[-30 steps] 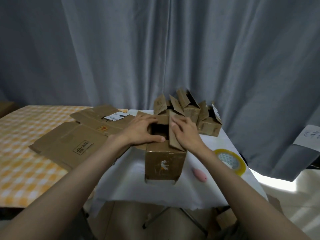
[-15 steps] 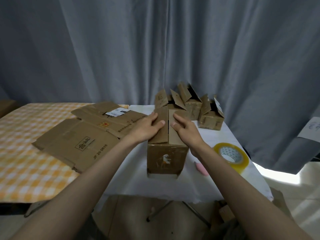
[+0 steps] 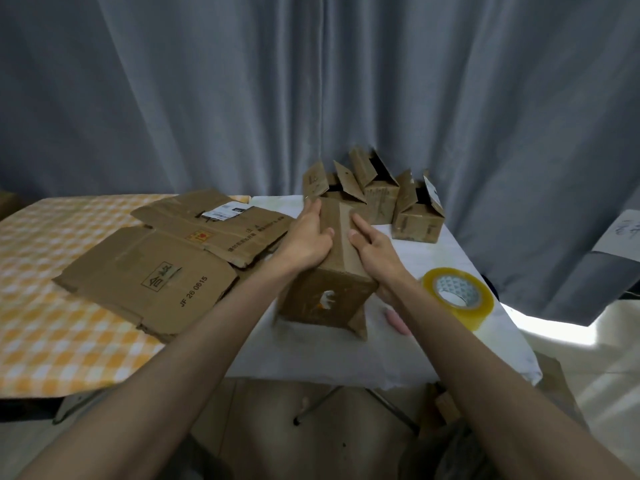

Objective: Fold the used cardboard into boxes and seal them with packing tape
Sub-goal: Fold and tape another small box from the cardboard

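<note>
Here we press both top flaps of the small cardboard box (image 3: 325, 296) down on the white bench (image 3: 433, 258): left hand (image 3: 306, 237) with a grasping grip curled over the left edge, right hand (image 3: 375, 249) with a released grip, fingers flat on top; the tape roll (image 3: 457, 294) lies near, to the right
</note>
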`<action>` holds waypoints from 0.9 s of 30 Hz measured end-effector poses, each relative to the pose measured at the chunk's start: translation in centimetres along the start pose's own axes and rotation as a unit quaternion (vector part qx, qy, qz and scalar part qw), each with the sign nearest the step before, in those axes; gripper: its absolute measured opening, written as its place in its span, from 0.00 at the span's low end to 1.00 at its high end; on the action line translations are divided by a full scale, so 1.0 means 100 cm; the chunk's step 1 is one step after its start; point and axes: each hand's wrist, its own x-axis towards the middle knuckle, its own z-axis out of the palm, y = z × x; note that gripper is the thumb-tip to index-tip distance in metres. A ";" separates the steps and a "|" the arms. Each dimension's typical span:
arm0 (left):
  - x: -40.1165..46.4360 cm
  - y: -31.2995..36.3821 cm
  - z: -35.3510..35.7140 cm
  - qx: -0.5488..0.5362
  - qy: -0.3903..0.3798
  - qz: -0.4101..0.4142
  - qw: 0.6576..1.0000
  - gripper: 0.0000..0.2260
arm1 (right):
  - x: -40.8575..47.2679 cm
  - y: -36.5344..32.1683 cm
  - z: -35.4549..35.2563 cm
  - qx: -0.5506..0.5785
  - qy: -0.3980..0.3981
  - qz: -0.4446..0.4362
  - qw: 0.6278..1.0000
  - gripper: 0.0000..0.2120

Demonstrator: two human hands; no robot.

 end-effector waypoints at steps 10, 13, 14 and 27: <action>-0.006 -0.028 0.001 0.012 -0.018 -0.011 1.000 0.28 | 0.010 0.010 0.014 -0.063 -0.020 -0.033 0.997 0.24; -0.016 -0.033 0.026 0.006 -0.020 -0.014 1.000 0.27 | 0.014 0.021 0.001 -0.140 -0.027 -0.039 0.989 0.24; -0.019 -0.037 0.035 0.006 -0.022 -0.017 1.000 0.27 | 0.013 0.026 -0.002 -0.156 -0.034 -0.037 0.986 0.24; 0.008 -0.057 0.037 0.225 -0.115 0.179 0.951 0.26 | 0.012 0.036 -0.058 -0.237 -0.008 -0.025 0.971 0.18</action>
